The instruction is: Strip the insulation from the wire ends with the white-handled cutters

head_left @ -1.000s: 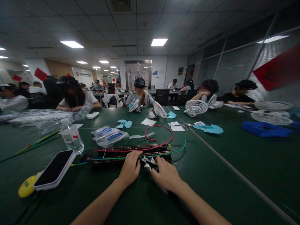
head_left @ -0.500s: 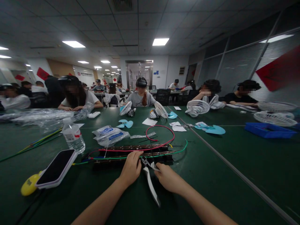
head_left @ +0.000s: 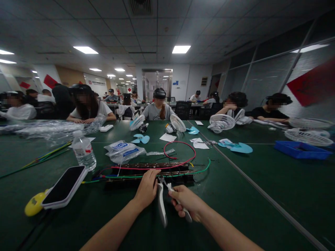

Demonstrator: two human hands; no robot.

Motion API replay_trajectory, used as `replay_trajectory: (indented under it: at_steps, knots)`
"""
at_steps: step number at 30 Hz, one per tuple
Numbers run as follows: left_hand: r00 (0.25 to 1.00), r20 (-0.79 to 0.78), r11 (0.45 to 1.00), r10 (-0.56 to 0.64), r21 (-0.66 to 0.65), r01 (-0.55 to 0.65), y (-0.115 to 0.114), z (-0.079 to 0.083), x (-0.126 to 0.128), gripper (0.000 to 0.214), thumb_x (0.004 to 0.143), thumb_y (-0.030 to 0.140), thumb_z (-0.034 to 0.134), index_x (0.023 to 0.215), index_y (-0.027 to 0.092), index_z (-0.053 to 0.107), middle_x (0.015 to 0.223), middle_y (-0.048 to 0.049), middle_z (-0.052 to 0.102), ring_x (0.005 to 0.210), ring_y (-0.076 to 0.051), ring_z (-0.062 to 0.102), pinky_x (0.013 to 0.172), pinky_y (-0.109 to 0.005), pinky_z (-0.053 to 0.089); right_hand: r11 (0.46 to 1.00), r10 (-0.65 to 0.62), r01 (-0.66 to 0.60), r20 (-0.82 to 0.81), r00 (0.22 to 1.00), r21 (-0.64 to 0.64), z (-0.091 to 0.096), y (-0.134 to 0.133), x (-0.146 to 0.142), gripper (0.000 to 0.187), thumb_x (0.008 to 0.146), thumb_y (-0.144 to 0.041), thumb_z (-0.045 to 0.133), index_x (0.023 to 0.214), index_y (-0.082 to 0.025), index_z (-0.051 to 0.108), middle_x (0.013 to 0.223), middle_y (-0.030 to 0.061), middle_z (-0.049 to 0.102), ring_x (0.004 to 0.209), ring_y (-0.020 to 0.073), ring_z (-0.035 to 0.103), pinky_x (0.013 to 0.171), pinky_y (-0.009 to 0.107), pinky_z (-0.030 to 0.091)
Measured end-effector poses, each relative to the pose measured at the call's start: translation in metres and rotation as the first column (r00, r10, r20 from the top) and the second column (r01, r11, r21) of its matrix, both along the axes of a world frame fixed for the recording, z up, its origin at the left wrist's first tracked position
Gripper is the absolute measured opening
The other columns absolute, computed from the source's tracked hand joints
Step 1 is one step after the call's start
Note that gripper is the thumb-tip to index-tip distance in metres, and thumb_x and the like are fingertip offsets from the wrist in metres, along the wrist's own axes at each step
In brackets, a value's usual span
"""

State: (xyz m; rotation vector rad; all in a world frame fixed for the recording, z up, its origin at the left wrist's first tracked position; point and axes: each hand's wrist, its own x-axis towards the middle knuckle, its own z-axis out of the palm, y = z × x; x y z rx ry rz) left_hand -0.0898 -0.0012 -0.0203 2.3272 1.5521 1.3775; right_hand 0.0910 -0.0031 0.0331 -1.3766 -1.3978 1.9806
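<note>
Wire cutters with white handles stand spread apart, their metal jaws at the near side of a black assembly with copper-coloured bars. My right hand is closed around the right handle; the left handle hangs free. My left hand rests on the assembly just left of the jaws, its fingers stretched over the bars. Along the assembly run a green wire and a red wire, which loops up behind it. A thin black strand crosses the bars near the jaws. What the jaws touch is too small to tell.
To the left are a phone, a yellow object and a water bottle. Behind the assembly lie plastic bags and blue fan blades. A blue tray is far right. Several people sit around the table.
My right hand has lowered and wrapped further around the right handle. The cutters have turned, their left handle swinging leftward. My left hand stays on the assembly.
</note>
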Motion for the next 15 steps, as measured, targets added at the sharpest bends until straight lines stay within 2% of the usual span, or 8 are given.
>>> replay_trajectory:
  at_steps: [4, 7, 9, 11, 13, 15]
  knots:
    - [0.997, 0.077, 0.999, -0.025, -0.02, 0.026, 0.001, 0.001, -0.002, 0.041, 0.082, 0.004, 0.038, 0.118, 0.02, 0.049, 0.112, -0.0091, 0.055, 0.107, -0.022, 0.051, 0.094, -0.044, 0.042, 0.998, -0.024, 0.02, -0.06, 0.998, -0.065, 0.003, -0.004, -0.007, 0.012, 0.084, -0.021, 0.046, 0.073, -0.017, 0.046, 0.053, -0.007, 0.043, 0.033, 0.0006, 0.029, 0.032, 0.011, 0.023]
    - [0.977, 0.215, 1.0, -0.016, 0.005, 0.016, 0.002, 0.005, -0.002, 0.03, 0.086, 0.009, 0.037, 0.109, 0.019, 0.054, 0.105, -0.0086, 0.057, 0.103, -0.02, 0.054, 0.093, -0.041, 0.044, 0.993, -0.032, 0.02, -0.101, 0.994, -0.113, 0.007, -0.008, -0.011, 0.013, 0.085, -0.019, 0.043, 0.074, -0.016, 0.047, 0.054, -0.0062, 0.043, 0.034, 0.0008, 0.03, 0.033, 0.011, 0.025]
    - [0.939, 0.345, 1.0, 0.004, 0.007, -0.007, 0.003, 0.01, -0.001, 0.023, 0.088, 0.016, 0.039, 0.102, 0.018, 0.057, 0.102, -0.0085, 0.057, 0.097, -0.02, 0.057, 0.086, -0.037, 0.048, 0.99, -0.043, 0.026, -0.12, 0.992, -0.141, 0.008, -0.01, -0.013, 0.014, 0.086, -0.018, 0.041, 0.074, -0.015, 0.047, 0.053, -0.0062, 0.043, 0.034, 0.0008, 0.029, 0.033, 0.011, 0.026]
    - [0.865, 0.499, 0.998, 0.045, -0.06, -0.018, 0.002, 0.017, -0.002, 0.021, 0.089, 0.025, 0.041, 0.101, 0.017, 0.056, 0.096, -0.0078, 0.059, 0.08, -0.016, 0.062, 0.065, -0.028, 0.052, 0.986, -0.057, 0.035, -0.134, 0.989, -0.163, 0.008, -0.011, -0.014, 0.014, 0.086, -0.019, 0.041, 0.075, -0.015, 0.047, 0.053, -0.0064, 0.042, 0.033, 0.0007, 0.029, 0.034, 0.011, 0.026]
    - [0.787, 0.603, 0.98, 0.129, -0.197, -0.011, 0.002, 0.024, -0.005, 0.028, 0.089, 0.036, 0.042, 0.104, 0.016, 0.053, 0.078, -0.0025, 0.059, 0.047, -0.01, 0.054, 0.04, -0.02, 0.041, 0.983, -0.068, 0.042, -0.143, 0.987, -0.18, 0.008, -0.01, -0.014, 0.015, 0.087, -0.02, 0.04, 0.076, -0.015, 0.048, 0.053, -0.0064, 0.042, 0.033, 0.0005, 0.028, 0.033, 0.011, 0.025]
    - [0.74, 0.637, 0.958, 0.218, -0.284, -0.038, 0.003, 0.031, -0.01, 0.034, 0.088, 0.043, 0.041, 0.099, 0.015, 0.055, 0.062, 0.0028, 0.054, 0.034, -0.008, 0.043, 0.032, -0.019, 0.03, 0.98, -0.073, 0.043, -0.149, 0.986, -0.195, 0.007, -0.01, -0.013, 0.016, 0.088, -0.021, 0.04, 0.076, -0.014, 0.049, 0.053, -0.0063, 0.042, 0.033, 0.0005, 0.028, 0.033, 0.011, 0.025]
